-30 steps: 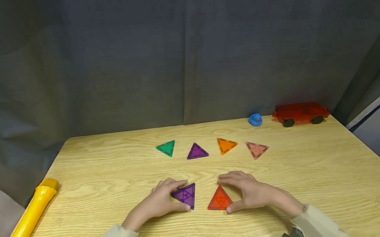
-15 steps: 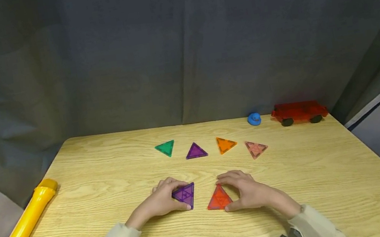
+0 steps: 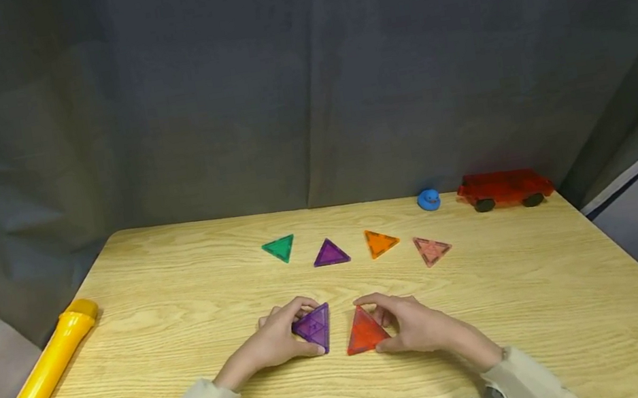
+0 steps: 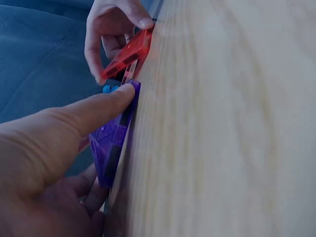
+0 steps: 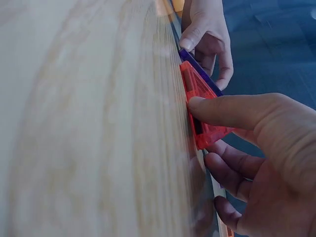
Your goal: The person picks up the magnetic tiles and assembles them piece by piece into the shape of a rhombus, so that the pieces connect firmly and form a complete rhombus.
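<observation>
My left hand (image 3: 278, 340) pinches a purple translucent triangular magnetic tile (image 3: 315, 329) by its corners, thumb at the near one and fingers at the far side. Across a small gap, my right hand (image 3: 421, 325) holds a red triangular magnetic tile (image 3: 366, 332) the same way, one finger at its top corner. Both wrist views show the purple tile (image 4: 103, 140) and red tile (image 5: 213, 129) tilted up from the table. Part of each tile's outer side is covered by the hand. The two tiles are apart in the head view.
Behind the hands lie flat triangular tiles: green (image 3: 280, 249), purple (image 3: 330, 253), orange (image 3: 381, 243) and pink (image 3: 431, 250). A blue rubber duck (image 3: 428, 200) and red wheeled toy car base (image 3: 504, 189) stand at the back right. A yellow tube (image 3: 35, 393) lies along the left edge.
Both tiles have tipped up from the table in the hands. The right hand has shifted slightly left, its fingers now closer round the red tile. The tiles behind stay put.
</observation>
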Demonstrator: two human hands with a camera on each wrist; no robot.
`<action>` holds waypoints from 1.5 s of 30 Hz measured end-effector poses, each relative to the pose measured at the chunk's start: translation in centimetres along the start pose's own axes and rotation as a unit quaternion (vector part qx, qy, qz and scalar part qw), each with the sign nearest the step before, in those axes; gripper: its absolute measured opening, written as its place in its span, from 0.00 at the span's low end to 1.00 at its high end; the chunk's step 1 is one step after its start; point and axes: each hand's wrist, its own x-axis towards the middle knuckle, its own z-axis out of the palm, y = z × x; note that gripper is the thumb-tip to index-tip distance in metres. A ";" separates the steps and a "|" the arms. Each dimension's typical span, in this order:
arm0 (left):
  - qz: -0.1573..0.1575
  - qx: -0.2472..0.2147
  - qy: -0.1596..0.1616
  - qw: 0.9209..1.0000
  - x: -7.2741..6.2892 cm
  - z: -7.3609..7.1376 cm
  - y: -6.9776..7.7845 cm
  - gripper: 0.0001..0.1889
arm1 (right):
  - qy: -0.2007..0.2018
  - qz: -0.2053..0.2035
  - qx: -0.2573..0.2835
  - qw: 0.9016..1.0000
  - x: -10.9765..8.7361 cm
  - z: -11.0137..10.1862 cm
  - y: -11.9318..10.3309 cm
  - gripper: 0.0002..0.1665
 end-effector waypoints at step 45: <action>0.025 0.022 -0.014 0.999 0.2 1.0 0.9 0.32 | -0.042 -0.002 0.037 0.998 1.4 0.5 -0.7 0.41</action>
